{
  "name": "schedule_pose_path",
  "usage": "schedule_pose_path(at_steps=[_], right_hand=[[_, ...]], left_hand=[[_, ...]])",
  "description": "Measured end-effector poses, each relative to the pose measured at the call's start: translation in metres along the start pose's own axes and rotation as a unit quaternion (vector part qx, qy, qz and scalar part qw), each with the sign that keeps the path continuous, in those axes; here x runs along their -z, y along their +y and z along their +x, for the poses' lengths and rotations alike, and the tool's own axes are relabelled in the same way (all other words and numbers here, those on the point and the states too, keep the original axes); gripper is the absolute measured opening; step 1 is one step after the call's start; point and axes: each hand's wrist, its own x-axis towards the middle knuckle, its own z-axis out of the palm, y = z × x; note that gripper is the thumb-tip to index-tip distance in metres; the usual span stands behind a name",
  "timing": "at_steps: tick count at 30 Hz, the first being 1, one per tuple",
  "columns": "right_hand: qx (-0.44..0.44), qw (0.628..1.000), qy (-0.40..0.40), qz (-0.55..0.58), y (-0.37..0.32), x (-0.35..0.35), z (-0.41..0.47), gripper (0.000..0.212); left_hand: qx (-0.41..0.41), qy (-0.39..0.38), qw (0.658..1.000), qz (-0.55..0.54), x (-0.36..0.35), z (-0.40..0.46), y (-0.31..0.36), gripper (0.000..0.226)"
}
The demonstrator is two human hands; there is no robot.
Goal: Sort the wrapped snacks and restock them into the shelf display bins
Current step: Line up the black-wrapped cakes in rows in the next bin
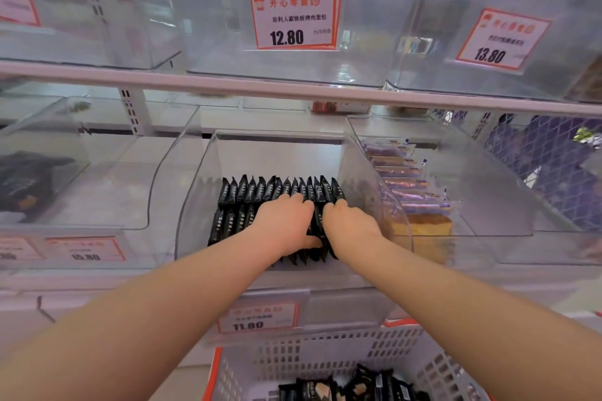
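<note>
- You are reaching both hands into the middle clear bin (pixel 198 192) on the lower shelf, where black wrapped snacks (pixel 247 190) are standing on edge in two rows; the back row is showing about fourteen packs, while the front row is partly hidden by your hands, so you cannot count it.
- Your left hand (pixel 283 225) is lying on the front row, fingers curled close together over the pack tops, thumb against the front.
- Your right hand (pixel 350 225) is sitting just beside it near the bin's right wall, fingers tucked down among the packs; you cannot tell whether they are pinching one.
- The bin to the right (pixel 488 192) is holding a row of purple-wrapped cakes (pixel 400 179).
- The white basket (pixel 325 358) at the bottom edge is holding more black packs (pixel 351 386), count unclear.
- Six price tags are showing, three reading 12.80 (pixel 293 18), 13.80 (pixel 501 39) and 11.80 (pixel 257 319).
</note>
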Motion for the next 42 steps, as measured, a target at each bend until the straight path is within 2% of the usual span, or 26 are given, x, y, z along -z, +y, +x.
schedule_pose_path(at_steps=[5, 8, 11, 13, 15, 17, 18, 20, 22, 26, 29, 33, 39, 42], right_hand=[[0.048, 0.998, -0.014, -0.044, 0.007, 0.01, -0.005, 0.037], [0.088, 0.996, 0.006, 0.012, 0.013, 0.028, -0.025, 0.03], [0.147, 0.981, 0.104, 0.079, 0.029, 0.042, -0.061, 0.03], [0.197, 0.951, 0.149, 0.184, 0.044, 0.042, -0.096, 0.021], [0.235, 0.916, 0.13, 0.299, 0.061, 0.034, -0.129, 0.011], [0.232, 0.895, 0.1, 0.367, 0.077, 0.011, -0.147, 0.009], [0.215, 0.893, 0.079, 0.387, 0.084, -0.005, -0.15, 0.01], [0.172, 0.898, 0.021, 0.404, 0.098, -0.038, -0.15, 0.011], [0.14, 0.917, -0.035, 0.372, 0.113, -0.077, -0.144, 0.012], [0.117, 0.949, -0.11, 0.27, 0.146, -0.153, -0.138, 0.008], [0.103, 0.95, -0.189, 0.226, 0.167, -0.208, -0.139, 0.005], [0.056, 0.938, -0.279, 0.196, 0.186, -0.277, -0.141, 0.02], [-0.041, 0.944, -0.258, 0.2, 0.18, -0.357, -0.116, 0.034], [-0.088, 0.946, -0.211, 0.231, 0.169, -0.383, -0.095, 0.044]], left_hand=[[-0.035, -0.092, 0.995, -0.029, 0.013, -0.005, -0.01, 0.065], [-0.044, -0.111, 0.993, -0.019, 0.029, -0.021, -0.013, 0.061], [-0.088, -0.04, 0.995, 0.007, 0.049, -0.047, -0.002, 0.043], [-0.138, 0.033, 0.99, -0.012, 0.061, -0.071, 0.012, 0.031], [-0.201, 0.115, 0.973, -0.026, 0.064, -0.097, 0.03, 0.026], [-0.266, 0.153, 0.951, -0.041, 0.058, -0.121, 0.052, 0.028], [-0.289, 0.142, 0.946, -0.039, 0.05, -0.129, 0.063, 0.028], [-0.296, 0.061, 0.953, -0.012, 0.024, -0.136, 0.087, 0.028], [-0.279, -0.024, 0.96, 0.009, -0.009, -0.132, 0.106, 0.028], [-0.229, -0.132, 0.964, 0.016, -0.081, -0.118, 0.133, 0.027], [-0.184, -0.203, 0.962, -0.008, -0.136, -0.109, 0.149, 0.027], [-0.126, -0.286, 0.949, -0.043, -0.206, -0.101, 0.166, 0.027], [-0.01, -0.402, 0.907, -0.127, -0.292, -0.108, 0.175, 0.031], [0.036, -0.403, 0.906, -0.124, -0.325, -0.115, 0.175, 0.03]])
